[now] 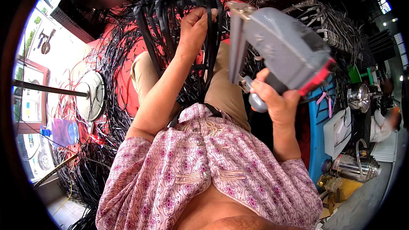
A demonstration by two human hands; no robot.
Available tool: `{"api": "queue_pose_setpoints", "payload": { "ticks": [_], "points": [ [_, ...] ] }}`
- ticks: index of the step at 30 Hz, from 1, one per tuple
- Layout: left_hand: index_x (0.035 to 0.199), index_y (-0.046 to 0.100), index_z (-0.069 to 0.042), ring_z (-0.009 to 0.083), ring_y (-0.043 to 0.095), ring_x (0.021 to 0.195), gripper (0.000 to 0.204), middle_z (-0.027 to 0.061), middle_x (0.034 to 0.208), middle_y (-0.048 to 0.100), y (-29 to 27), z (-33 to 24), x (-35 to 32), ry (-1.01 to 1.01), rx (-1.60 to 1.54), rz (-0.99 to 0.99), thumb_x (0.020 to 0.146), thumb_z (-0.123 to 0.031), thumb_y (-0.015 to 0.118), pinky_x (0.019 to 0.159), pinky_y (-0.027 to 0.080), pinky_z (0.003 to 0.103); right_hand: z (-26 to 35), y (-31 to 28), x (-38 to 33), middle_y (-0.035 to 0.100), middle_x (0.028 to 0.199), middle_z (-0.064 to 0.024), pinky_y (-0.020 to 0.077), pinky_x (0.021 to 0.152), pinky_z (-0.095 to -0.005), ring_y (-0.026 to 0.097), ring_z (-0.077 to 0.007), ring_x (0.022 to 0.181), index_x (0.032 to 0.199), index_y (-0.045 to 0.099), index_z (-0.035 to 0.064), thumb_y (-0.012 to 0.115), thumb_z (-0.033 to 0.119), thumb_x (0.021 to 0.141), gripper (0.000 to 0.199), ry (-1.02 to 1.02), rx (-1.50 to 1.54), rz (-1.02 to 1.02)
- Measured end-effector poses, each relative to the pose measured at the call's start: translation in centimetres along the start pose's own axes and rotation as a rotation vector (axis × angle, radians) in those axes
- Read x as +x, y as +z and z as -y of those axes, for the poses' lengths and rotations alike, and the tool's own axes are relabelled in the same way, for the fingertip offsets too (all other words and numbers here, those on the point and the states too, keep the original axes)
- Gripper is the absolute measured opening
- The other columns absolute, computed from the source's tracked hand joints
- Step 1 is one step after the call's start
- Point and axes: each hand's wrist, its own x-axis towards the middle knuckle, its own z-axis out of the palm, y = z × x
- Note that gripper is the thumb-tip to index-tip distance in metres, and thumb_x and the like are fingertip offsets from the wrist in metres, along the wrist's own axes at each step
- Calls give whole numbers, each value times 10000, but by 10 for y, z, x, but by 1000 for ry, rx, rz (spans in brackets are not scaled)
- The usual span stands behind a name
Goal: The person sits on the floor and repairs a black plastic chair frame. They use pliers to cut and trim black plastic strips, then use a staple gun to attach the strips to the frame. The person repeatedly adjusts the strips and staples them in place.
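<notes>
Both my hands are busy around the black woven wicker frame (179,25) that stands upright over my knees. My left hand (194,27) is clenched on a few of its loose black plastic strips (159,38), right against the frame's near face, wrist bent back and forearm reaching up and away from my body. My right hand (275,100) is wrapped round the dark grip of a bulky grey staple gun with a red end (283,51), held to the right of the frame and nearer to me. The gun's long flat nose points up and toward the frame's right edge, just beside it, apart from the strips. The strips run lengthwise down the frame toward my lap. Left of the frame, more black strips (113,115) lie scattered over the red floor mat (123,89).
</notes>
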Motion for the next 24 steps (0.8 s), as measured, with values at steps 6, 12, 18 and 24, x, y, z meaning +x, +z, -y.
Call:
{"api": "queue_pose_setpoints", "payload": {
  "ticks": [6, 12, 18, 24],
  "points": [
    [653, 484, -62, -2, 374, 618, 339, -93, 643, 460, -6, 14, 10, 92, 0, 54, 969, -126, 590, 532, 316, 213, -43, 8, 22, 634, 762, -23, 512, 587, -254, 624, -109, 637, 875, 646, 23, 755, 7, 775, 149, -95, -97, 90],
    [698, 457, -38, 11, 334, 642, 294, -85, 636, 400, -12, 23, 13, 168, 137, 43, 980, -89, 522, 528, 297, 230, -61, 18, 33, 642, 838, -8, 522, 637, -242, 620, -82, 705, 948, 645, 13, 763, -23, 768, 219, -152, -76, 108],
    [715, 427, -15, 24, 323, 648, 279, -73, 649, 388, -14, 26, 14, 194, 123, 51, 975, -62, 517, 530, 288, 236, -70, 16, 36, 642, 902, -18, 527, 684, -242, 618, -83, 747, 1004, 634, 6, 773, -17, 771, 272, -208, -196, 155],
    [716, 435, -17, 26, 318, 646, 275, -73, 653, 379, -14, 27, 14, 197, 129, 43, 974, -50, 525, 530, 288, 237, -73, 27, 33, 642, 937, -28, 538, 730, -253, 628, -99, 807, 1018, 626, 13, 793, -2, 767, 302, -184, -106, 89]
  ]
}}
